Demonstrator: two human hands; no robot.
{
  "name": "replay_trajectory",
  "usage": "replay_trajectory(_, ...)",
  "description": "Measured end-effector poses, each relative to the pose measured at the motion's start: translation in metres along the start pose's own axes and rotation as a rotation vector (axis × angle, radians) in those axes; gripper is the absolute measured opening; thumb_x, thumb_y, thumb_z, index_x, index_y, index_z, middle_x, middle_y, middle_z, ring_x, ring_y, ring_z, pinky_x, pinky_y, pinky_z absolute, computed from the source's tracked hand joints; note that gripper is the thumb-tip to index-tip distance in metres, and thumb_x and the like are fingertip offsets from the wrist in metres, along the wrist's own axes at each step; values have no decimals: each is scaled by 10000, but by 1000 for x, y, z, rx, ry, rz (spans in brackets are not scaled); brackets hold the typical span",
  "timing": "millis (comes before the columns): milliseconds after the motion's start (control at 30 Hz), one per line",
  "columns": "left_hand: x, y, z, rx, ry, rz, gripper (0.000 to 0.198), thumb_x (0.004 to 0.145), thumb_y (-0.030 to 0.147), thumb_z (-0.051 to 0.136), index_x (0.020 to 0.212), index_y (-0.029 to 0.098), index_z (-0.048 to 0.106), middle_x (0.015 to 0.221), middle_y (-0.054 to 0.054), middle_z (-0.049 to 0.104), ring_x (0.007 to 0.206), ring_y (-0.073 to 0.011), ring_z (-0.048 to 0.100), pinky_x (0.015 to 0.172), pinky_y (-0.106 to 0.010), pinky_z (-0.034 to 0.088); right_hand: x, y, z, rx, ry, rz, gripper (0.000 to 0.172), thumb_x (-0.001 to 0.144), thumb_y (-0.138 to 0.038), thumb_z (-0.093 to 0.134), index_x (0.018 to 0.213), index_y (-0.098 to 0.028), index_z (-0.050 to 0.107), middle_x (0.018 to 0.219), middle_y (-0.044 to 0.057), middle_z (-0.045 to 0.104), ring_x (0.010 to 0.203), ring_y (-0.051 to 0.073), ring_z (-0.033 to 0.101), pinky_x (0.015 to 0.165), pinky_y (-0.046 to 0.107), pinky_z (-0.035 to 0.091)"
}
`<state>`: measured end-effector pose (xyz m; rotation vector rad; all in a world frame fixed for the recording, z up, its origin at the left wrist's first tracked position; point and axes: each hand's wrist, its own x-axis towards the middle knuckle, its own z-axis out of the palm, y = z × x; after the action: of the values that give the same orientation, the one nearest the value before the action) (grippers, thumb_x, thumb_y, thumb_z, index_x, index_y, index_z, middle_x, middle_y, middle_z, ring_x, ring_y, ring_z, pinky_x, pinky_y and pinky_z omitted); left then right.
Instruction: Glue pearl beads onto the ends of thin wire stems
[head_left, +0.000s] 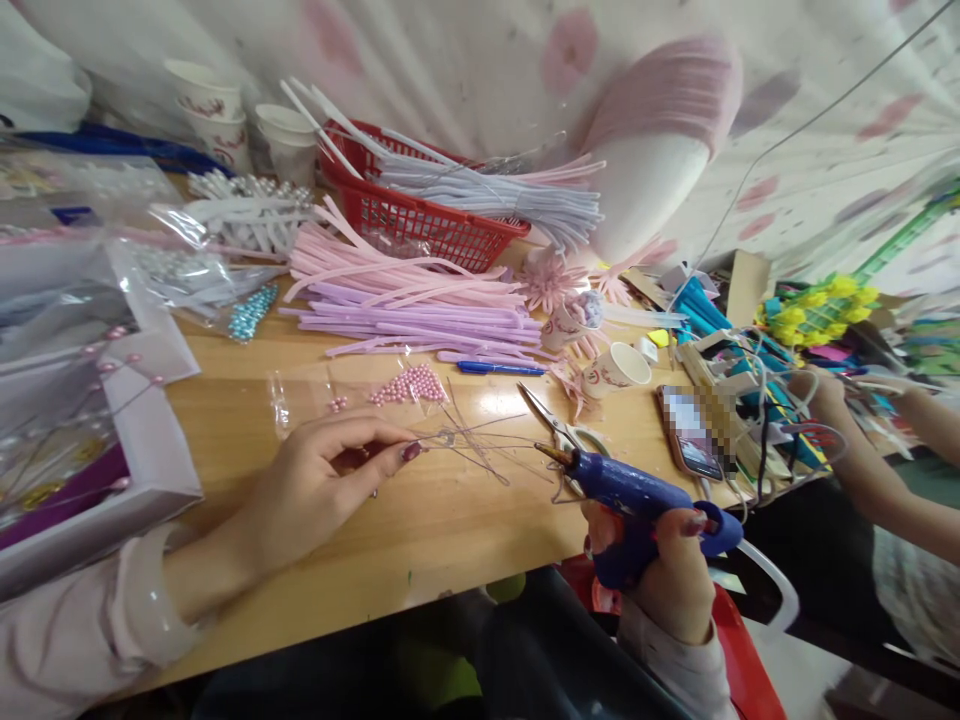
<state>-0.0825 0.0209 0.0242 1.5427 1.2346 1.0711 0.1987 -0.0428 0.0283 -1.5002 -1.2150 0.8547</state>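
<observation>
Between the thumb and fingertips of my left hand (330,480) is the end of a thin wire (442,437), pinched just above the table. My right hand (679,570) is wrapped round the handle of a blue glue gun (634,500). Its nozzle points left, toward the wire. More loose thin wires (480,462) cross on the table beyond my left fingertips. Pink pearl beads (412,385) lie in a clear bag behind them. Open scissors (559,420) rest behind the glue gun, partly hidden by it.
Pink and lilac pipe cleaners (420,310) lie piled before a red basket (442,225). A blue pen (501,368), a paper cup (616,370) and a phone (688,432) stand or lie nearby. A white box (161,500) is at left. Another person's hands (821,400) work at right.
</observation>
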Motion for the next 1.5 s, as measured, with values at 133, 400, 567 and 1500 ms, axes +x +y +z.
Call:
replay_trajectory(133,0,2,-1,8,-3,-6,178,776,389,668,740,258,783,744,-20,748,580,-149,602,463,-211,477,-2,-7,1,67,56,145,597,740,-799,526,593,-223,570,413,-4,451,334,162,408,327,288,300)
replay_trajectory(400,-1,0,-1,10,0,-8,176,780,390,668,761,262,787,741,-18,747,570,-147,601,464,-214,476,1,-9,5,84,74,3,617,787,-748,534,449,-233,504,362,7,394,346,179,438,324,291,292)
replay_trajectory(567,0,2,-1,2,1,18,178,780,379,664,737,257,786,709,-11,740,534,-132,585,459,-210,464,1,-1,5,124,96,-57,652,837,-751,462,469,-222,566,364,10,418,324,170,425,326,298,279)
replay_trajectory(1500,-2,-2,-1,-50,2,7,168,809,360,676,754,244,784,702,-2,728,494,-106,559,455,-203,450,-3,-5,-4,137,21,103,635,846,-783,426,667,-226,673,504,39,564,350,135,364,296,268,288)
